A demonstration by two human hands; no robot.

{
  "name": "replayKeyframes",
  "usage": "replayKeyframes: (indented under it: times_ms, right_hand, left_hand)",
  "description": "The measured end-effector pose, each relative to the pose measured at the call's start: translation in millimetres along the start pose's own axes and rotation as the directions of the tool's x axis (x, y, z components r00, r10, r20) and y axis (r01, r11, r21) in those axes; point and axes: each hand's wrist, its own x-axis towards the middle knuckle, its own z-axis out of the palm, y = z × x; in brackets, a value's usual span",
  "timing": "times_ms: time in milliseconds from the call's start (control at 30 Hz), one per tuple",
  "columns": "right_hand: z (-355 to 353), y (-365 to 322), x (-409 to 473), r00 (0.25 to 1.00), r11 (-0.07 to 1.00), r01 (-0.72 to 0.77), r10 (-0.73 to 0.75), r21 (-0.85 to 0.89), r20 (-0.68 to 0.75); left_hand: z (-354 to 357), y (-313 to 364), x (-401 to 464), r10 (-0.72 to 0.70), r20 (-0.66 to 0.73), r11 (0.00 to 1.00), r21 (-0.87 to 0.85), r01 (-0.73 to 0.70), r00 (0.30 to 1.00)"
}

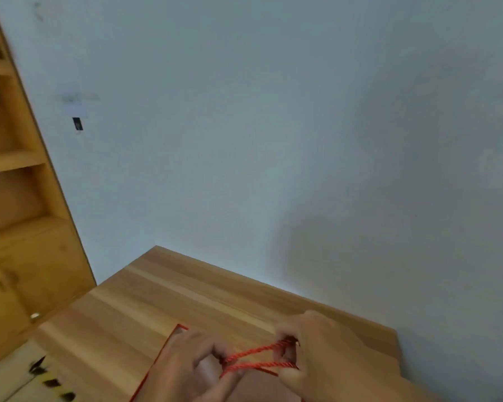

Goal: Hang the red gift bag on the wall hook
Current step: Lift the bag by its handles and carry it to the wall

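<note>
Head view, tilted, motion blur throughout. Wooden bench (186, 297) at lower centre, back edge against a pale wall (273, 111). Red gift bag (169, 346) on the bench at the bottom edge of frame; only its red rim and part of the pale opening visible, remainder hidden by the hands or cut off by the frame.

Left hand (186, 364) over the bag mouth, fingers curled and pinched shut on the red cord handles (259, 356) at their left end. Right hand (317, 346) closed around the same cords at their right end, thumb and fingers wrapped. Two twisted cords stretched taut between the hands, crossing near the left hand. Attachment points of the cords to the bag not discernible.

Wall hook (77, 123): small dark piece below a pale square mount, high on the wall at left, well apart from the bag and hands. Nothing hanging on it.

Wooden shelf unit (18, 169) along the left edge, with a cabinet door and a small metal knob (35, 315) lower down. Dark blurred specks on the pale surface at bottom left, unidentifiable.
</note>
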Motion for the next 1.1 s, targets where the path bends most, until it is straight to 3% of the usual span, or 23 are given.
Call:
replayKeyframes:
  times_ms: [133,233,333,733,833,967,1100]
  right_hand:
    - [23,-35,34,0.994,0.981,0.086,-0.095,0.174,0.048]
    - [39,-72,64,0.993,0.92,0.11,-0.122,0.377,0.008]
    - [55,-109,97,0.988,0.873,0.135,-0.154,0.469,0.003]
    - [142,-314,252,0.981,0.781,0.192,-0.148,0.594,-0.123]
    - [161,-362,291,0.969,0.759,0.243,-0.154,0.604,-0.196]
    - [177,-423,350,0.937,0.728,0.342,-0.22,0.595,-0.27]
    - [190,-478,417,0.912,0.682,0.407,-0.266,0.608,-0.312]
  left_hand:
    - [-42,-34,-13,-0.155,-0.177,0.983,-0.125,0.134,0.972]
    - [-81,-64,-14,-0.195,-0.258,0.976,-0.148,0.161,0.946]
    - [-116,-101,-16,-0.223,-0.312,0.972,-0.147,0.185,0.924]
    - [-284,-296,-12,-0.201,-0.382,0.98,-0.068,0.189,0.902]
    - [-330,-336,-4,-0.182,-0.42,0.977,0.022,0.21,0.889]
    - [-392,-382,18,-0.174,-0.471,0.982,-0.012,0.191,0.865]
    - [-450,-434,45,-0.135,-0.511,0.978,0.067,0.195,0.849]
